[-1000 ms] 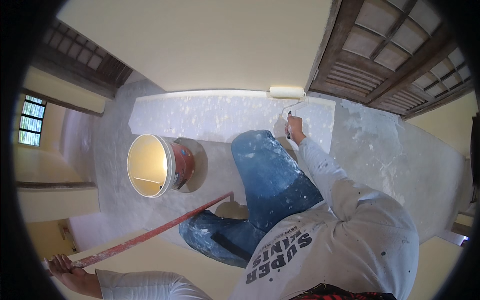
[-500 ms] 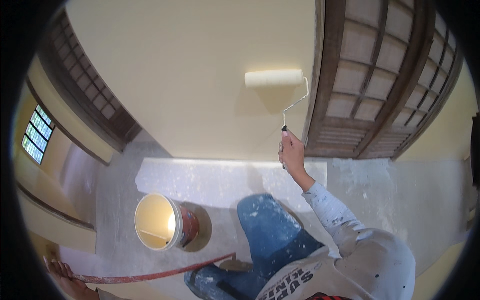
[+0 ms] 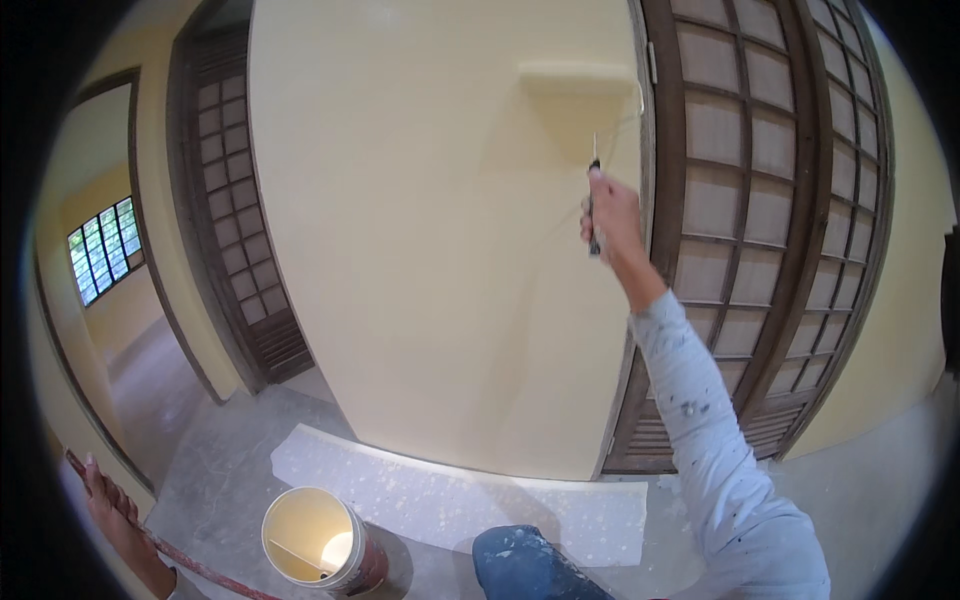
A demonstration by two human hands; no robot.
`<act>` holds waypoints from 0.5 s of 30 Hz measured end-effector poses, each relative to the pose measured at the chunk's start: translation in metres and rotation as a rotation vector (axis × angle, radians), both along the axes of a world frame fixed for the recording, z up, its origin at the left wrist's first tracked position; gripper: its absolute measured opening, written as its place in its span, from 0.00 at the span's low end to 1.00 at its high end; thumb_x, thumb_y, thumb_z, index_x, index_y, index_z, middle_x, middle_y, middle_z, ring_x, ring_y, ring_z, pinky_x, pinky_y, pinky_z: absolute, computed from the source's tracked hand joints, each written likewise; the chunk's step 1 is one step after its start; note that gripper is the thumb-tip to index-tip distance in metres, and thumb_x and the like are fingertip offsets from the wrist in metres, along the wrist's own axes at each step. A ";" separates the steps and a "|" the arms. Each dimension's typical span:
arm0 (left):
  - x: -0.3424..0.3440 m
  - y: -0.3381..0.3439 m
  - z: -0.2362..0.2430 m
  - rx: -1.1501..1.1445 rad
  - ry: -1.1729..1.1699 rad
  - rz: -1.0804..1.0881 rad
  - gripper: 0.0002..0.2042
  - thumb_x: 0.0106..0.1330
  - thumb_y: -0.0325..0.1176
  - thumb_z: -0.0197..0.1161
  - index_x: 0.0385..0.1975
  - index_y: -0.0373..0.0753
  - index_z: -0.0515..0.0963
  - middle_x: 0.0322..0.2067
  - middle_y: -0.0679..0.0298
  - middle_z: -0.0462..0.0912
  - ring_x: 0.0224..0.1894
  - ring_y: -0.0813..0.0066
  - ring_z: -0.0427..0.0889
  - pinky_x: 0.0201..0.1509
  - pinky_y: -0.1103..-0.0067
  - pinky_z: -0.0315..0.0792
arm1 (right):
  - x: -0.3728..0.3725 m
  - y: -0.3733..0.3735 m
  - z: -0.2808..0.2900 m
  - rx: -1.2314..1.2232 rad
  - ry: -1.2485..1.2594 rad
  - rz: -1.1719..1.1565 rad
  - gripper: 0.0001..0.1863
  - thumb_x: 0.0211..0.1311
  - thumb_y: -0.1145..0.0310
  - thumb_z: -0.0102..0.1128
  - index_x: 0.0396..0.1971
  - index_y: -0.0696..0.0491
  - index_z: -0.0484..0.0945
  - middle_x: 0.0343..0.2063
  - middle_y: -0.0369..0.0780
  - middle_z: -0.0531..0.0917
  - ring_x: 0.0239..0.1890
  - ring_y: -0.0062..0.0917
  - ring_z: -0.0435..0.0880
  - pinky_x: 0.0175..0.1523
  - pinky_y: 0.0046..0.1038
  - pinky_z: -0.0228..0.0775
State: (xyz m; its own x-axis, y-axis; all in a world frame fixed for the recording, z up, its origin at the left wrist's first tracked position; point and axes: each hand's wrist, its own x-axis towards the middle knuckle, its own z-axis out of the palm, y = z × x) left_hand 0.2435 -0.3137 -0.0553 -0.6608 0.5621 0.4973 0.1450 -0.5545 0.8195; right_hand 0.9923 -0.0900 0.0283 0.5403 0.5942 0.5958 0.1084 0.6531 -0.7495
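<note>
My right hand (image 3: 614,218) is closed around the dark handle of a paint roller (image 3: 578,82). Its pale yellow sleeve lies against the cream-yellow wall (image 3: 420,260), high up and close to the wall's right edge. The wire frame looks smeared by motion. At the lower left, my left hand (image 3: 112,508) grips a long red pole (image 3: 208,572) spattered with paint, whose lower end runs out of view. Between my hands, a paint bucket (image 3: 365,560) stands on the floor, with yellow paint and a thin stick inside.
A pale, paint-speckled sheet (image 3: 440,500) covers the floor along the wall's foot. Brown wooden doors with pale panes (image 3: 715,190) flank the wall on the right; another paned door (image 3: 235,190) is at left. Beyond a doorway is a barred window (image 3: 105,250).
My right hand has moved the roller up the wall and slightly right. The view has tilted upward. My left hand has raised the pole's near end; its grip stays closed.
</note>
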 end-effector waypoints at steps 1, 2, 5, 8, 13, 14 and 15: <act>0.000 0.011 -0.003 0.019 0.013 -0.054 0.12 0.76 0.49 0.63 0.34 0.50 0.73 0.20 0.80 0.69 0.18 0.95 0.64 0.20 0.89 0.56 | 0.012 -0.001 0.029 0.030 -0.033 -0.023 0.20 0.78 0.54 0.56 0.28 0.53 0.71 0.18 0.36 0.74 0.11 0.20 0.71 0.14 0.27 0.63; 0.011 0.022 -0.001 0.069 -0.016 -0.001 0.13 0.76 0.48 0.63 0.31 0.52 0.69 0.18 0.81 0.62 0.16 0.95 0.58 0.18 0.88 0.51 | 0.025 0.002 0.054 0.055 -0.053 -0.036 0.20 0.77 0.54 0.56 0.29 0.53 0.72 0.18 0.36 0.74 0.12 0.21 0.71 0.15 0.28 0.63; 0.035 0.036 -0.014 0.146 -0.107 0.132 0.17 0.77 0.46 0.62 0.26 0.55 0.63 0.15 0.84 0.50 0.13 0.94 0.46 0.14 0.85 0.41 | 0.018 0.017 0.125 0.114 -0.054 0.030 0.19 0.77 0.55 0.57 0.29 0.54 0.71 0.16 0.37 0.73 0.12 0.23 0.71 0.16 0.30 0.64; 0.044 0.034 -0.013 0.144 -0.131 0.119 0.16 0.77 0.46 0.62 0.27 0.55 0.64 0.16 0.83 0.53 0.13 0.94 0.48 0.14 0.85 0.43 | 0.021 0.010 0.189 0.148 -0.046 0.073 0.20 0.77 0.57 0.56 0.26 0.54 0.70 0.17 0.38 0.73 0.14 0.24 0.71 0.18 0.31 0.65; 0.050 0.026 -0.001 0.124 -0.136 0.162 0.15 0.76 0.46 0.63 0.28 0.54 0.66 0.16 0.83 0.53 0.13 0.94 0.49 0.14 0.86 0.43 | 0.036 0.022 0.202 0.133 -0.047 0.080 0.17 0.73 0.55 0.63 0.44 0.54 0.75 0.21 0.37 0.75 0.16 0.21 0.73 0.19 0.27 0.66; 0.048 0.022 0.003 0.131 -0.131 0.175 0.15 0.76 0.46 0.63 0.28 0.54 0.66 0.15 0.83 0.52 0.13 0.94 0.47 0.14 0.85 0.42 | 0.031 0.020 0.185 0.100 -0.032 0.046 0.17 0.73 0.55 0.63 0.45 0.55 0.76 0.21 0.37 0.75 0.16 0.21 0.73 0.19 0.27 0.66; 0.046 0.024 0.002 0.138 -0.137 0.176 0.15 0.76 0.46 0.63 0.28 0.55 0.65 0.15 0.83 0.50 0.12 0.94 0.45 0.14 0.85 0.40 | 0.034 0.018 0.168 0.096 -0.037 0.053 0.17 0.73 0.54 0.63 0.45 0.55 0.76 0.20 0.36 0.75 0.16 0.20 0.73 0.19 0.27 0.66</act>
